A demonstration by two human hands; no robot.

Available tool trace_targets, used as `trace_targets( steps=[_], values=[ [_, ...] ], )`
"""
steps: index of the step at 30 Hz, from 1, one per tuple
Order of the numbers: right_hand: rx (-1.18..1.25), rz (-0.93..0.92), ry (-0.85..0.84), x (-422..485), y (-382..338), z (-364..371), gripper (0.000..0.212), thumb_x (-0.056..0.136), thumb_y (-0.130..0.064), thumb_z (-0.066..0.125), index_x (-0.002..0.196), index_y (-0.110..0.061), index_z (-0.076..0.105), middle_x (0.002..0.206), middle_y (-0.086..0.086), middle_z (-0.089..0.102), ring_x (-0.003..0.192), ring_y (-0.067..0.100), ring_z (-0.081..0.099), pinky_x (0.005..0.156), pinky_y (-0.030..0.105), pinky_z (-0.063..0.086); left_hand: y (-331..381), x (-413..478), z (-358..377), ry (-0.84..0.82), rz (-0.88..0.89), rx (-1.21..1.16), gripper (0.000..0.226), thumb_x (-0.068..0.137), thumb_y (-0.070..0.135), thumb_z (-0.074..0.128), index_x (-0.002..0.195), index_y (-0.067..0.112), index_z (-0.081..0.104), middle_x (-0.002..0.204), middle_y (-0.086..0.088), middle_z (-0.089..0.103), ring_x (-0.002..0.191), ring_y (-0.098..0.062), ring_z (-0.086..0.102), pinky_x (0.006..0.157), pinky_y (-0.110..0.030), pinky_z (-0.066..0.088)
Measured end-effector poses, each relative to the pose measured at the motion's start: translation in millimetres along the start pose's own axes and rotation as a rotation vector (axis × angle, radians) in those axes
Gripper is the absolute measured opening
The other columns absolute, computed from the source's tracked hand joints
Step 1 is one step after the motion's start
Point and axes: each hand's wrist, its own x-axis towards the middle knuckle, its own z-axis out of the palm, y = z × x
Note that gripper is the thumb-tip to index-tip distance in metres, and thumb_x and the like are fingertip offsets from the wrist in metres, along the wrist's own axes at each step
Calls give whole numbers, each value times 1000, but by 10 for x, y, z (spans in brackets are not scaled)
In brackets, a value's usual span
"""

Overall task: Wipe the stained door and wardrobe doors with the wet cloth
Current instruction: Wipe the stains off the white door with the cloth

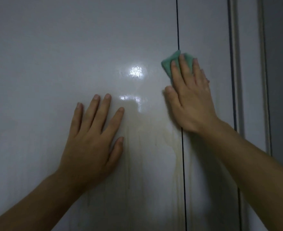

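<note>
Green and folded small, the wet cloth (168, 65) lies flat against the glossy wardrobe, right across the dark seam (177, 22) between the wide left door (54, 55) and the narrower right door (204, 30). The right hand (192, 100) presses it there with straight fingers (185, 67) laid close together over it, thumb out to the side on bare panel. The left hand (94, 139) rests flat on the left door, fingers spread and holding nothing; it looks like a brace. Pale yellowish streaks (154, 135) run down the panel below and between the hands, heaviest near the seam, so much seems left to do. A good pass, I judge, puts the palm's weight on the cloth, draws it down along the streaks in overlapping strokes, works an edge into the seam where drips gather, and turns to a clean face once colour lifts; the bright glare (136, 71) suggests a wet film, worth checking aslant for smears
</note>
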Motion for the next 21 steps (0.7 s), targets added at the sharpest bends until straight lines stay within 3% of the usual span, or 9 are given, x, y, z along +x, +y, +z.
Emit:
trace_targets(
  steps=[2, 7, 13, 18, 21],
  values=[
    [25, 38, 19, -70, -102, 30, 69, 105, -56, 15, 163, -22, -2, 171, 0, -11, 156, 27, -16, 126, 46, -9, 83, 41, 4, 1, 28, -13, 63, 101, 41, 35, 155, 9, 43, 166, -22, 25, 155, -41, 21, 124, -61, 14],
    [-38, -193, -49, -538, -133, 146, 67, 106, -55, 18, 163, -24, 2, 169, -4, -10, 156, 24, -15, 125, 39, -13, 312, 181, 74, -45, 53, -4, 64, 102, 44, 32, 157, 13, 39, 167, -19, 23, 157, -38, 17, 126, -59, 10],
    [41, 85, 41, 267, 389, -125, 65, 107, -53, 15, 162, -25, -6, 171, -1, -12, 156, 25, -16, 122, 42, -13, 493, 242, 129, -45, -10, 6, 65, 100, 46, 32, 157, 16, 40, 168, -20, 22, 156, -42, 13, 124, -65, 7],
    [43, 50, 3, -546, 225, 68, 68, 106, -55, 17, 162, -27, -7, 170, -5, -15, 155, 21, -20, 125, 43, -11, 559, 253, 155, -35, -47, 35, 66, 100, 48, 33, 157, 17, 40, 168, -20, 22, 155, -44, 15, 122, -67, 9],
    [16, 30, -9, -429, 411, 41, 67, 106, -55, 15, 162, -28, -8, 170, -5, -15, 155, 21, -19, 126, 48, -7, 594, 306, 146, -22, -65, 73, 65, 99, 49, 34, 156, 18, 43, 166, -21, 26, 151, -48, 22, 119, -70, 13]
  ],
)
